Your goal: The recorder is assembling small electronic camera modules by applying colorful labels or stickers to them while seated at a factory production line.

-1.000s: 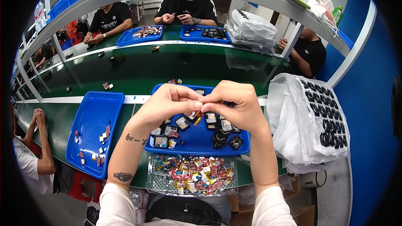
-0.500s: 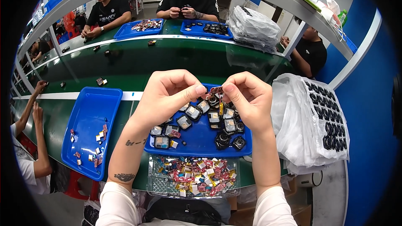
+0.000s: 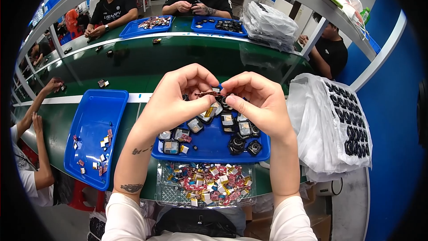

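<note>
Above the near blue tray, my left hand (image 3: 178,100) and my right hand (image 3: 258,102) nearly meet, thumbs and forefingers pinched. Between them is a small reddish circuit board (image 3: 207,93), its left part in my left fingers and its right end at my right fingertips. Any wires on it are too small to make out. Below, the blue tray (image 3: 209,154) carries several square black watch-like cases (image 3: 195,125) with pale inserts, and some round-faced black ones (image 3: 236,143). My hands hide its far part.
Nearest me, a clear plastic tray (image 3: 162,192) is heaped with small boards and batteries. Another blue tray (image 3: 84,125) at left holds a few such parts. Stacked bagged sheets of black parts (image 3: 350,120) stand at right. Beyond runs a green belt (image 3: 178,67); co-workers sit around, beneath a metal shelf frame.
The circuit board has moved left and tilted, now reaching into my left fingers. Both hands have come closer together and slightly up. Loose parts on the green belt have shifted left.
</note>
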Demonstrator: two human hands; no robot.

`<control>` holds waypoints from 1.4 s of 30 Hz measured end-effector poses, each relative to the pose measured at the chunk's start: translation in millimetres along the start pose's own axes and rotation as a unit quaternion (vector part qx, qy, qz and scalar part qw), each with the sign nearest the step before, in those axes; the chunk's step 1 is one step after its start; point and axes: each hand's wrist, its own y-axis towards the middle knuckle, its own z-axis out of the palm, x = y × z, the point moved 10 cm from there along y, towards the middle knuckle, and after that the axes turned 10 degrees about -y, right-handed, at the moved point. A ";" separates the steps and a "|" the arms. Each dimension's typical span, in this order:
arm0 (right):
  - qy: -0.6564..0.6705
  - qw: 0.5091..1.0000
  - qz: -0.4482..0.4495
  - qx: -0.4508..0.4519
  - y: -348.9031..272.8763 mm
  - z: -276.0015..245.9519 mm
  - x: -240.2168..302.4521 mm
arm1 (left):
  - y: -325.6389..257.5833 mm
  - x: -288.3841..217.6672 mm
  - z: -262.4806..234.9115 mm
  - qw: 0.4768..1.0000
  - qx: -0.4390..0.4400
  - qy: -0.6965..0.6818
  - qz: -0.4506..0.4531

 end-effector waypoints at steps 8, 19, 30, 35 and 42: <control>-0.235 0.954 -0.175 -0.059 -3.7 1.8 33.3 | 0.7 12.8 2.1 0.999 0.018 0.001 -0.049; -0.007 0.998 -0.032 -0.046 -2.2 -2.1 2.6 | 1.2 10.2 -0.9 0.998 -0.003 -0.044 -0.044; -0.387 0.919 -0.035 0.066 0.2 34.8 -24.9 | -1.4 -6.0 9.1 0.996 0.061 -0.066 0.016; -0.534 0.814 0.054 0.221 -10.3 73.6 -81.6 | -2.2 -11.2 -0.6 0.998 0.032 -0.053 0.026; -0.544 0.809 0.039 0.219 -15.2 90.5 -92.7 | -2.8 -15.5 1.1 0.998 0.040 -0.032 0.041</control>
